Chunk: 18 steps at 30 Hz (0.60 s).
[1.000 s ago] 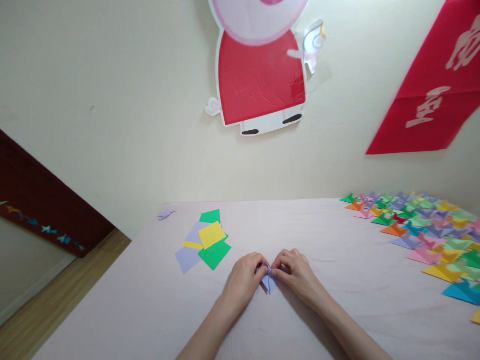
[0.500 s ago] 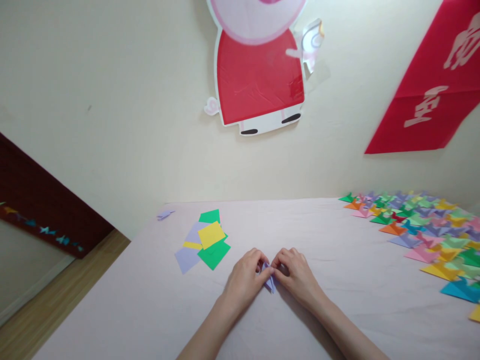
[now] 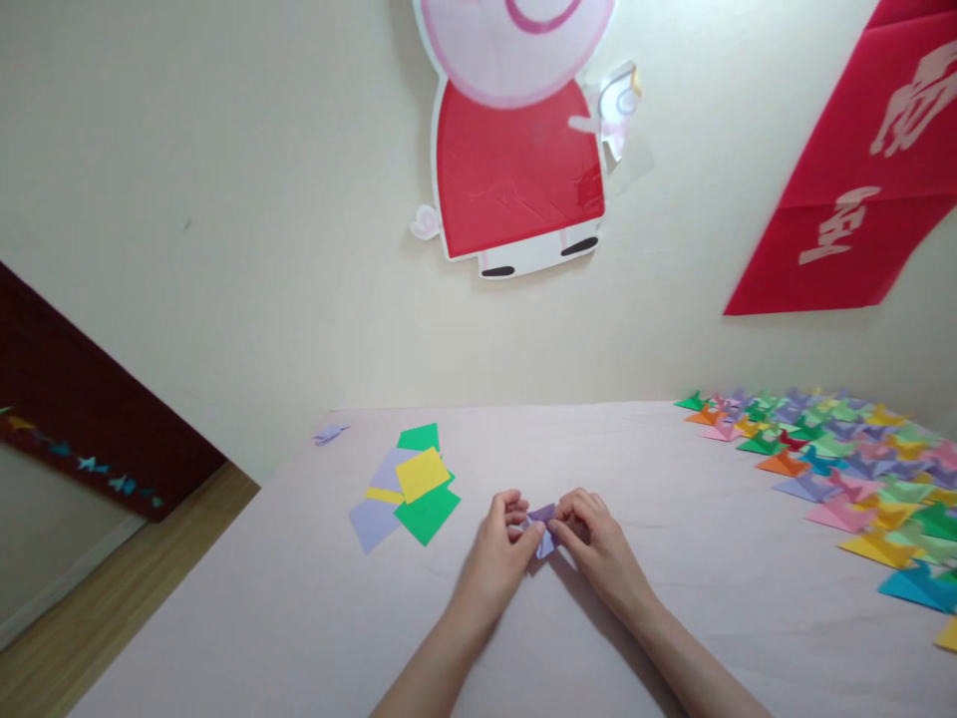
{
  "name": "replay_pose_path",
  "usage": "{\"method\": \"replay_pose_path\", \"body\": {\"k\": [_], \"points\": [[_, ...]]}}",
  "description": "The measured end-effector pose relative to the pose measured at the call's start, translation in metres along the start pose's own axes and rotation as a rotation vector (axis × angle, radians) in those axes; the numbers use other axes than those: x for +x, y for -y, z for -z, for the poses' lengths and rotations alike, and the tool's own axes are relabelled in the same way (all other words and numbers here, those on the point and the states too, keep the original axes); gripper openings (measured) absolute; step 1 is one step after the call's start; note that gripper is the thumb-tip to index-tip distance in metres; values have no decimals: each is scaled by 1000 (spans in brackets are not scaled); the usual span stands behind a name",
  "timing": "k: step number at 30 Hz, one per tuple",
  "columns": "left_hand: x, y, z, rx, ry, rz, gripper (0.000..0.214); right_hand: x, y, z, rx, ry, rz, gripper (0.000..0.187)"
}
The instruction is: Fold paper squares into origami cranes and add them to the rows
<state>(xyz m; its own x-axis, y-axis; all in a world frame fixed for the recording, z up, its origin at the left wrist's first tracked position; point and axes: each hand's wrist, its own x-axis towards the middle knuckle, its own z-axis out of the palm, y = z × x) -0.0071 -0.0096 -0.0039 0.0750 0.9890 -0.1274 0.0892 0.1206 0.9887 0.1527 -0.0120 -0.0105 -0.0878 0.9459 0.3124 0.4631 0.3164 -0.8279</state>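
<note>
A small purple piece of folded origami paper [image 3: 545,538] is held between my two hands, just above the pale cloth-covered table [image 3: 299,618]. My left hand [image 3: 508,538] pinches its left side, thumb in front and fingers curled behind. On the other side my right hand [image 3: 590,534] grips the right edge between thumb and fingers. The paper's flaps look partly spread, with a darker face toward the top. My fingers hide its outer edges.
Left of my hands lie loose green, yellow and purple paper squares [image 3: 423,476]. A small folded purple piece [image 3: 330,435] rests near the back left edge. Rows of colourful folded paper figures [image 3: 844,469] cover the right side. A wall [image 3: 299,329] rises behind the table.
The purple paper has gone from a narrow folded shape to a wider, more opened one. My hands have moved slightly apart, and the view has tilted up a little.
</note>
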Motion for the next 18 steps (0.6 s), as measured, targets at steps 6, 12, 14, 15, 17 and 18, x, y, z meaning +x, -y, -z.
{"method": "replay_pose_path", "body": {"k": [6, 12, 14, 15, 17, 18], "points": [[-6, -1, -17, -457, 123, 217, 43, -1, -2, -2, -12, -74, 33, 17], [-5, 12, -18, -217, 159, 58, 38, -4, 8, 0, -233, -22, 132, 9], [-6, 14, -18, -136, 169, -4, 33, -6, 11, 0, -268, 4, 151, 10], [-6, 14, -18, -132, 186, -22, 31, -6, 11, 0, -268, 19, 152, 12], [-6, 13, -19, -167, 226, -22, 29, -6, 10, 0, -226, 37, 133, 17], [-6, 13, -19, -190, 242, -8, 29, -6, 9, 1, -188, 39, 118, 17]]}}
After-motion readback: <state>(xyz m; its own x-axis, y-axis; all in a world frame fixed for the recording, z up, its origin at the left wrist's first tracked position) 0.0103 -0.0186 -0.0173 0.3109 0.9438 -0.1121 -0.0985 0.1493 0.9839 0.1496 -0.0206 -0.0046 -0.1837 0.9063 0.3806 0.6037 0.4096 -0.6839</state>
